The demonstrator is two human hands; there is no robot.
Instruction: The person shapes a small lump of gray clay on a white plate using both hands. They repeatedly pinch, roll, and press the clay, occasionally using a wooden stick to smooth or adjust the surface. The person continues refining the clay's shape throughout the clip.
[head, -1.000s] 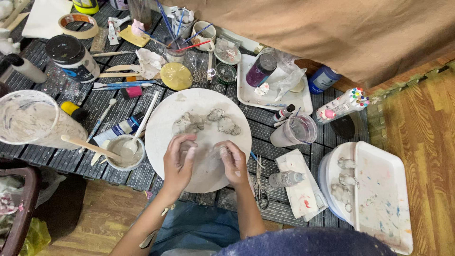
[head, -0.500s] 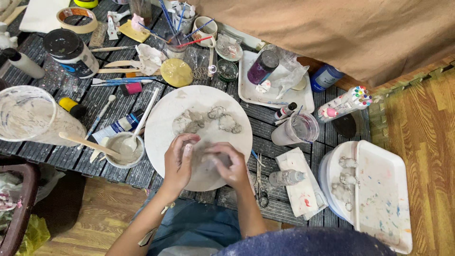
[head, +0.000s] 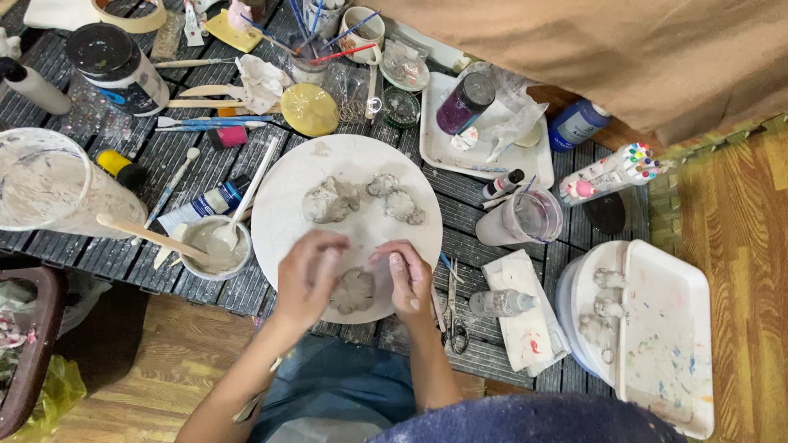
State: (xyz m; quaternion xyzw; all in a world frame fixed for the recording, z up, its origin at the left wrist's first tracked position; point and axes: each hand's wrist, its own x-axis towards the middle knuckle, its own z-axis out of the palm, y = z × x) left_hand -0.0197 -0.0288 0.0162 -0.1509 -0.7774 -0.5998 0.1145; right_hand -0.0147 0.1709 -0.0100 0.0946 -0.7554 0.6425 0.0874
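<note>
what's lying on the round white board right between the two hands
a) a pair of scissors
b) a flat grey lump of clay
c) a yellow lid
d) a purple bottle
b: a flat grey lump of clay lies on the round white board between the left hand and the right hand; the scissors lie off the board, to the right.
</note>
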